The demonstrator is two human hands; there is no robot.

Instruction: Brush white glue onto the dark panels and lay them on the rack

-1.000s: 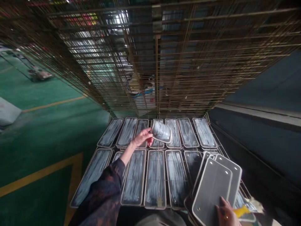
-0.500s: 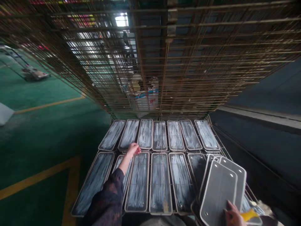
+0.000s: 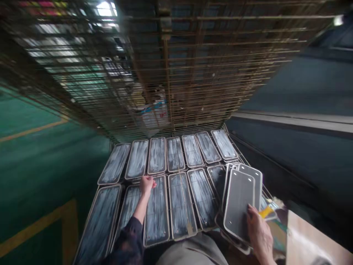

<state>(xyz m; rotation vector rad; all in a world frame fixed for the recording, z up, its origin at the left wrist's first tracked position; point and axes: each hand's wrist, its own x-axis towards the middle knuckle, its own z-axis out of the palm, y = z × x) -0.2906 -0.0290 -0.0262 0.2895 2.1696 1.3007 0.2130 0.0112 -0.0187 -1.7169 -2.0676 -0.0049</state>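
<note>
My left hand point(image 3: 147, 183) reaches out over a wire rack shelf point(image 3: 236, 150) covered with two rows of dark rectangular trays point(image 3: 175, 154) streaked with white. Its fingers are curled at the far end of a front-row tray point(image 3: 156, 210), touching its edge. My right hand point(image 3: 258, 232) grips a stack of grey trays point(image 3: 239, 202) with pale rims, held tilted at the right end of the shelf. A yellow-handled brush point(image 3: 267, 211) sticks out beside that hand.
Several rusty wire shelves point(image 3: 171, 66) are stacked close above the tray layer. A green floor with yellow lines point(image 3: 33, 221) lies to the left. A dark wall with a pale ledge point(image 3: 292, 119) runs along the right. A brown cardboard surface point(image 3: 311, 239) is at the lower right.
My left hand held a tray in the air, set it into the back row, then drew back to the front row. The view has swung to the right.
</note>
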